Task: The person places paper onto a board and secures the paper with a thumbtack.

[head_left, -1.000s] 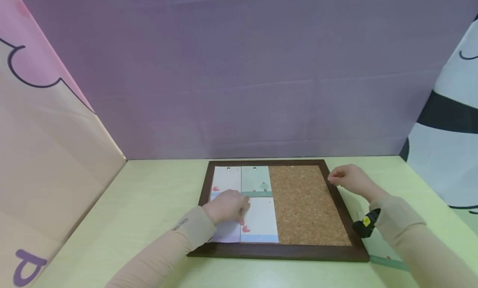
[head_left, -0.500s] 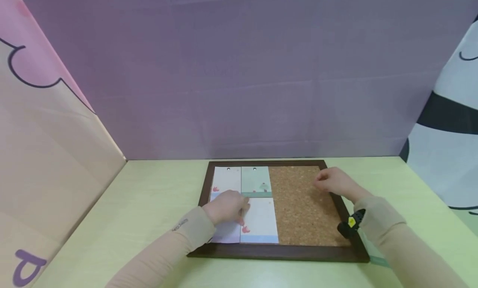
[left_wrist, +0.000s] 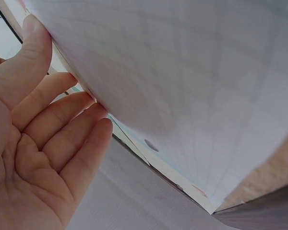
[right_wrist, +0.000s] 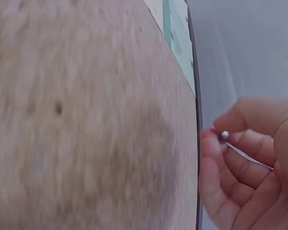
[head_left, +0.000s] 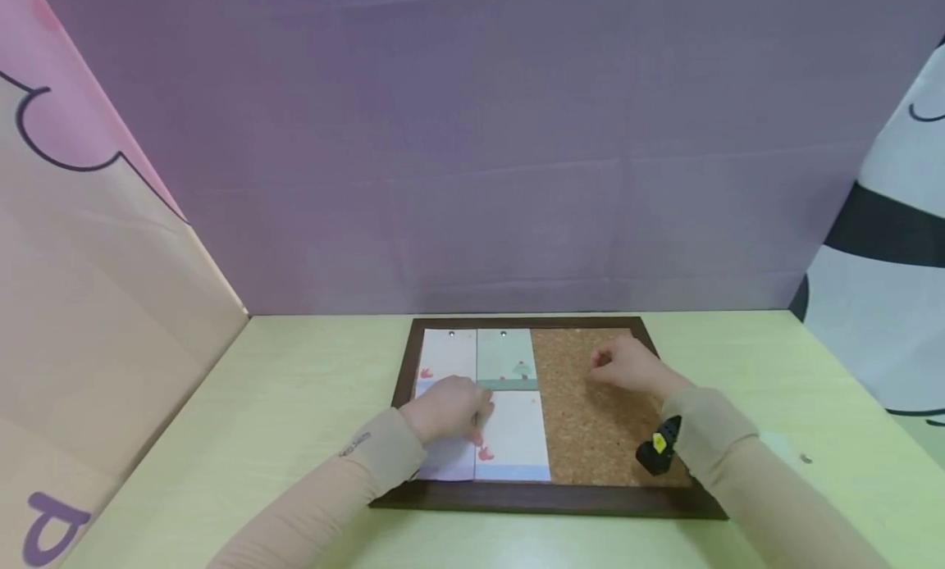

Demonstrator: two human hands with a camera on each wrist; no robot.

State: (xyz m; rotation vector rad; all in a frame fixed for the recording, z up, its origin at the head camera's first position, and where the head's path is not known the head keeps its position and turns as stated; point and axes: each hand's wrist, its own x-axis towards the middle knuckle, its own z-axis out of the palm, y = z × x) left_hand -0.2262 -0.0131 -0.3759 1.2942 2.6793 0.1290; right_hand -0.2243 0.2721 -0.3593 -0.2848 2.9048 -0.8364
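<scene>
A cork board lies on the table with paper cards over its left half. My left hand rests on the lower cards, fingertips and thumb at the edge between a lilac card and a white card. In the left wrist view its fingers are loosely bent against the paper. My right hand is over the bare upper right cork. Between thumb and fingertips it pinches a small silver thumbtack. Above the lower row are a pale card and a green card, each with a tack at its top.
A dark wooden frame edges the board. To the right on the table lie a small silver piece and a pale sheet, partly hidden by my right sleeve. A purple backdrop stands behind the table.
My right hand has moved left from the right frame edge to over the cork, uncovering the small silver piece on the table. The left hand and the cards have stayed put.
</scene>
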